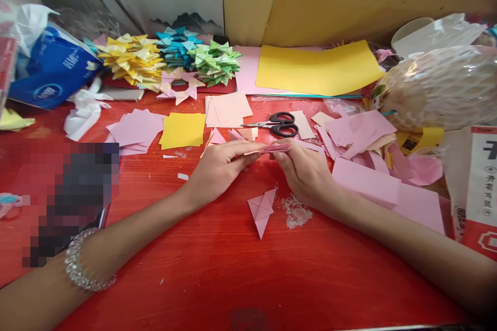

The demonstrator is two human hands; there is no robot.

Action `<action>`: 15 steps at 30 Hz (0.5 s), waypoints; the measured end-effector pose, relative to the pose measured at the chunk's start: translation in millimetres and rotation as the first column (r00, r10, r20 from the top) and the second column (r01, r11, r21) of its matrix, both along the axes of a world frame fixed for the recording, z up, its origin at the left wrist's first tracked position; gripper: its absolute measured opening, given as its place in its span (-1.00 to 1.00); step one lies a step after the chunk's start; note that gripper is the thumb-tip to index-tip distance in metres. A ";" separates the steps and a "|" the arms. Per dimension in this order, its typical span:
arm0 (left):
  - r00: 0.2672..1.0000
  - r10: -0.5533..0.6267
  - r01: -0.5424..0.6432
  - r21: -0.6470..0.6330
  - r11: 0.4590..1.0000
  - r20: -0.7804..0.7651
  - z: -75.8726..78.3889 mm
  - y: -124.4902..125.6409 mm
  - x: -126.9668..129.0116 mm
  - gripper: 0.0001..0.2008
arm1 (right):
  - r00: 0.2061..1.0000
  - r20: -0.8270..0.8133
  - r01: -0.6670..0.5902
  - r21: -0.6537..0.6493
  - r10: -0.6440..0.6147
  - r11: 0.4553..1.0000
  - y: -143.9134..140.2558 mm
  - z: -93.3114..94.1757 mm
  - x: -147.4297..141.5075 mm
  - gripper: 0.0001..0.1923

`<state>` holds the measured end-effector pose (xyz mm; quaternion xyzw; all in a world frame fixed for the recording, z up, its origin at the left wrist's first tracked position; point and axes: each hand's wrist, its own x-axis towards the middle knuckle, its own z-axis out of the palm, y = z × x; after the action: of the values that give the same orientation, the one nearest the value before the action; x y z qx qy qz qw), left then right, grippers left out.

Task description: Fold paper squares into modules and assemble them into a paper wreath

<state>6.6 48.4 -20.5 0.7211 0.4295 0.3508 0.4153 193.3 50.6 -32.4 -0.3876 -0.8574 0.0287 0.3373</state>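
Between my two hands, over the middle of the red table, is a thin stack of folded pink paper (275, 149). My left hand (219, 168) pinches its left end between thumb and fingers. At the other end, the thumb and fingers of my right hand (305, 171) close on the same paper. A folded pink paper piece (262, 212) with pointed tips lies below them on the table. Just beyond my hands are more folded pink pieces (217, 137) and black-handled scissors (281, 125), partly open.
Yellow squares (182, 131), pink squares (137, 129) and pale pink squares (228, 109) lie behind my left hand. Folded paper stars, yellow (132, 59) and green (215, 62), stand at the back. Pink scraps (359, 132) pile up at right. A blurred-out dark object (75, 196) lies at left.
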 end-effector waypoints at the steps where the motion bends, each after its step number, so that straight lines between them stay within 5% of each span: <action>1: 1.000 0.005 -0.005 0.008 1.000 -0.007 0.0 0.1 0.2 -0.73 | 1.000 -0.011 -0.002 0.003 0.002 1.000 0.3 0.2 -0.1 -0.71; 15: 0.999 -0.009 0.006 -0.067 0.998 -0.033 -1.0 -2.5 0.0 -0.70 | 0.969 -0.247 -0.023 0.000 0.023 1.000 0.6 5.3 2.1 -0.86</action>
<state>6.6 45.9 -21.5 0.7141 0.4451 0.3225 0.4335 195.4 51.2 -27.1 -0.3715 -0.8132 0.0817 0.4405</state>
